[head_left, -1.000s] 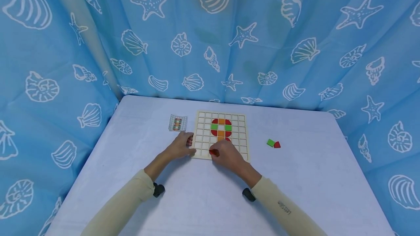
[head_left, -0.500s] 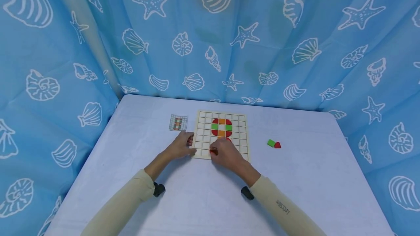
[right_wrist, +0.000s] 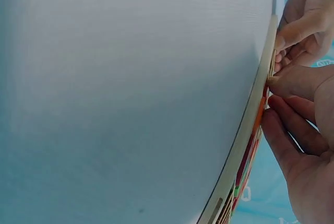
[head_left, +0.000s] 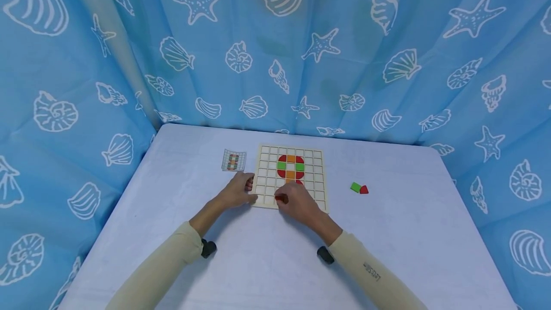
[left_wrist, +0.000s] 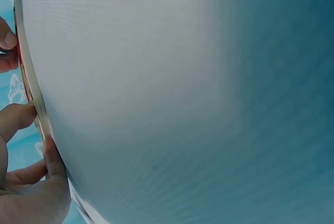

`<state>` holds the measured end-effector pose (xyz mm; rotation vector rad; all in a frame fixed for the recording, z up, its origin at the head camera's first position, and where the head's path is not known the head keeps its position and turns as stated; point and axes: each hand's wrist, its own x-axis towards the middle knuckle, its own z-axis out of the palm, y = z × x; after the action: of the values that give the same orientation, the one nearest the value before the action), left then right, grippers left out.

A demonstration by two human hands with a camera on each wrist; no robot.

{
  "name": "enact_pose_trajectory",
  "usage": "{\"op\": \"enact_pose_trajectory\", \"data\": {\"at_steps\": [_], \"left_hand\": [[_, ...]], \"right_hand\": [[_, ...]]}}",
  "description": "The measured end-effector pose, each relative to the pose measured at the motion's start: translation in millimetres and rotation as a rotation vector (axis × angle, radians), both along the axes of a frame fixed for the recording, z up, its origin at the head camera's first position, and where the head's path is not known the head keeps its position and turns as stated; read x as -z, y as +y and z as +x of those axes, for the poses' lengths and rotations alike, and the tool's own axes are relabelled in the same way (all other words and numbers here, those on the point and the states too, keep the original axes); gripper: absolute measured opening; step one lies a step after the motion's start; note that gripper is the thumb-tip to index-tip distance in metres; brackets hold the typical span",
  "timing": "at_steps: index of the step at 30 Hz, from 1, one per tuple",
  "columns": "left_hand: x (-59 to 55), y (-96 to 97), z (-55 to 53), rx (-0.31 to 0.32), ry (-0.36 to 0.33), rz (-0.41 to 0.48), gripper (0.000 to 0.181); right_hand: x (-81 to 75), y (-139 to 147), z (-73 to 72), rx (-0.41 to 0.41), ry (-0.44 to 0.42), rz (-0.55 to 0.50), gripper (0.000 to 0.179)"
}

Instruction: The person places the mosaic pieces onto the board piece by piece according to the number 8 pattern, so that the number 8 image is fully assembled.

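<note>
A pale square grid board [head_left: 267,166] lies on the table, and a ring of red, orange and green flat pieces [head_left: 291,160] fills cells near its middle. At the board's left edge my left hand [head_left: 236,191] grips it, thumb on the rim and fingers along the side. Over the lower cells, my right hand [head_left: 298,201] pinches a small red piece [head_left: 280,198] between thumb and fingertips. That hand covers part of the pattern below the ring. The right wrist view shows the right fingers [right_wrist: 279,135] close against the board's surface, just below the left hand.
A small printed grid card [head_left: 234,160] with a coloured pattern lies left of the board. To the board's right, a loose green piece [head_left: 355,187] and a red piece [head_left: 364,189] lie side by side. Blue shell-print curtains [head_left: 275,61] surround the white table [head_left: 409,214].
The red piece at the right fingertips has tipped slightly and shows less of its face. Both hands stay at nearly the same spots on the board.
</note>
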<state>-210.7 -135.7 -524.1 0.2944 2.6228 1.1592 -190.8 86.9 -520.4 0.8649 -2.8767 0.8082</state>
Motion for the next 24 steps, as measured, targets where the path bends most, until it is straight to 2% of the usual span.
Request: {"op": "enact_pose_trajectory", "data": {"at_steps": [3,8,13,17,24], "left_hand": [[-0.1,0.1,-0.5,0.003,0.0,0.0,0.067],[0.8,0.0,-1.0,0.006,-0.001,-0.004,0.066],[1.3,0.1,-0.4,-0.004,-0.01,-0.015,0.069],[1.1,0.4,-0.1,-0.01,-0.014,-0.02,0.07],[-0.9,1.1,0.4,-0.016,-0.018,-0.022,0.069]], "right_hand": [[-3.7,4.8,-1.2,0.039,-0.013,-0.039,0.021],[-12.4,25.4,-7.7,0.158,-0.009,-0.061,0.028],[-18.8,61.1,-20.1,0.25,-0.036,-0.066,0.031],[-18.0,92.5,-28.7,0.305,-0.034,-0.033,0.03],[-12.4,142.9,-29.8,0.388,-0.046,0.014,0.029]]}}
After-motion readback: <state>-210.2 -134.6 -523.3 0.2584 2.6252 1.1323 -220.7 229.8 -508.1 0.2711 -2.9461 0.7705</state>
